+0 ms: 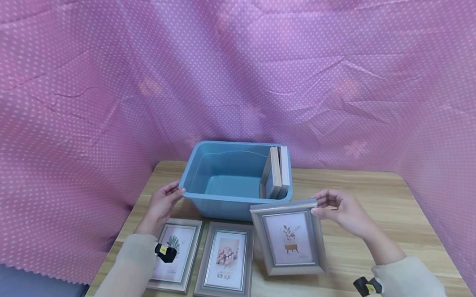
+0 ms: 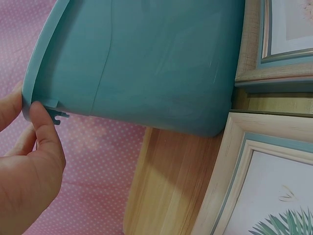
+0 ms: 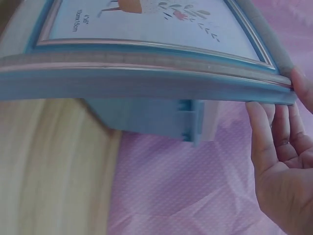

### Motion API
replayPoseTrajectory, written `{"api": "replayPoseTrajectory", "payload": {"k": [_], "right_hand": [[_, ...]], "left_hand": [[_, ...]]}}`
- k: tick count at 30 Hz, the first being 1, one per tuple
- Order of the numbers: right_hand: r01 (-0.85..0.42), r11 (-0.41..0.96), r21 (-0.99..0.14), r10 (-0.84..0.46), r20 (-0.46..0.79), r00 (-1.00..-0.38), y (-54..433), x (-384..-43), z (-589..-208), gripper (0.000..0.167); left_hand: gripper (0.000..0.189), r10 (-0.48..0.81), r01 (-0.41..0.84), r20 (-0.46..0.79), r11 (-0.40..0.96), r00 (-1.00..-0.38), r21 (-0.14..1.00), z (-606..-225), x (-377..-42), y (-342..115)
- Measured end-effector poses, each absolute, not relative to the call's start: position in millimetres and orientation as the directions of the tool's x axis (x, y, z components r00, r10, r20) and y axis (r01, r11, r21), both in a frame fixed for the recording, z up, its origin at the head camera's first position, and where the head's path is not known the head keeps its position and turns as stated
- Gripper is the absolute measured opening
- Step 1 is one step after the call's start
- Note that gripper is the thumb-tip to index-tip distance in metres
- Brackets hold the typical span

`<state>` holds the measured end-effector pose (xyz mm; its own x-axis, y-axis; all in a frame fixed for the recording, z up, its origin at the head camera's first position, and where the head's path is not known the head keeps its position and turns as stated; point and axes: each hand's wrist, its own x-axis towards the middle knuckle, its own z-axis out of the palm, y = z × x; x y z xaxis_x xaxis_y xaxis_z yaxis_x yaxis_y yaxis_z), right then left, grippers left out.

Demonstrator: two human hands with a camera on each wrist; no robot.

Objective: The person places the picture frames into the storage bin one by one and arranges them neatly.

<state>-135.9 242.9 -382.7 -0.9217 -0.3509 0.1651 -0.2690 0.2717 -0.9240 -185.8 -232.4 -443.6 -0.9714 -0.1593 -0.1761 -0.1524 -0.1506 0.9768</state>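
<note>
A: Item one?
B: Silver-beige rectangular picture frame with a potted-plant print point(image 1: 287, 238), tilted, before the right front corner of the blue rectangular plastic bin point(image 1: 222, 208). Right hand point(image 1: 341, 210) pinched its upper right corner between thumb and fingers.
A: Left hand point(image 1: 162, 207)?
B: Pinched the bin's rim at the left front corner.
A: Remaining stock?
B: Silver-beige frame with a green-leaf print point(image 1: 182, 244) and silver-beige frame with a pink-flower print point(image 1: 227, 255), side by side, flat on the wood-grain tabletop point(image 1: 380, 205). Two pale frames point(image 1: 275, 173) stood on edge inside the bin, right end.

Frames point(image 1: 225, 260) point(image 3: 151, 29): “free style”, apparently “4"x6"”, “10cmx15cm”
</note>
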Motion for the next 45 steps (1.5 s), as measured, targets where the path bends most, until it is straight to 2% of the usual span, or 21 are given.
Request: {"api": "replayPoseTrajectory", "payload": {"k": [11,23,29,36,45], "right_hand": [[-0.343,0.151,-0.927,-0.317,0.283,-0.905,231,-144,-335,0.024],[-0.395,-0.026,-0.918,-0.147,0.394,-0.907,209,-158,-300,0.022],[-0.393,-0.124,-0.911,-0.089,0.405,-0.910,197,-166,-290,0.024],[-0.430,-0.213,-0.877,-0.016,0.444,-0.896,181,-174,-285,0.028],[-0.464,-0.184,-0.867,0.119,0.448,-0.886,159,-184,-287,0.025]], "left_hand": [[0.050,-0.163,-0.153,-0.171,-0.117,-0.972,0.981,-440,-184,-234],[0.049,-0.159,-0.166,-0.183,-0.113,-0.970,0.980,-438,-183,-233],[0.049,-0.157,-0.161,-0.182,-0.139,-0.971,0.977,-437,-183,-232],[0.048,-0.153,-0.171,-0.187,-0.110,-0.970,0.979,-439,-186,-232],[0.049,-0.162,-0.169,-0.192,-0.142,-0.968,0.975,-441,-186,-231]]}}
